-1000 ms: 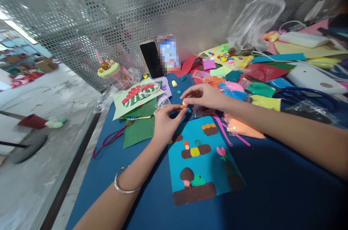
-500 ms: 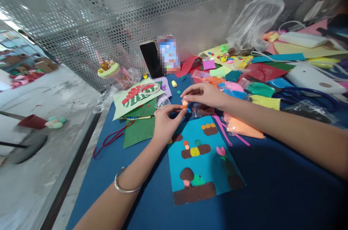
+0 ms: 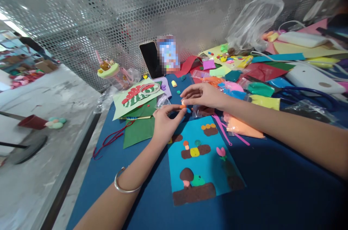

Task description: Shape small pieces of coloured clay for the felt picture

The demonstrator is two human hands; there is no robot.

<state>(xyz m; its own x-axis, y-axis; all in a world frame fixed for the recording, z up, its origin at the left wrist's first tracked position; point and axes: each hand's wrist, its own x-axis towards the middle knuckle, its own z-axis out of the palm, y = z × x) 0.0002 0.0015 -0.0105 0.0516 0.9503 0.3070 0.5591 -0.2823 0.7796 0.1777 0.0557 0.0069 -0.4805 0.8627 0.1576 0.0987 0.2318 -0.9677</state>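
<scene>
My left hand and my right hand meet above the top edge of a light blue card. Between their fingertips they pinch a small piece of orange clay. The card lies flat on the dark blue table cover and carries brown clay strips, a brown mushroom, a green blob, a yellow block and a pink flower. A silver bangle circles my left wrist.
Behind the hands stand a black phone and a second, blurred screen against the perforated metal wall. A watermelon card, green paper, a red cord, clay bags and paper scraps crowd the back and right.
The hands have stayed almost in place; my right fingertips have shifted slightly on the orange clay piece. Nothing else has moved.
</scene>
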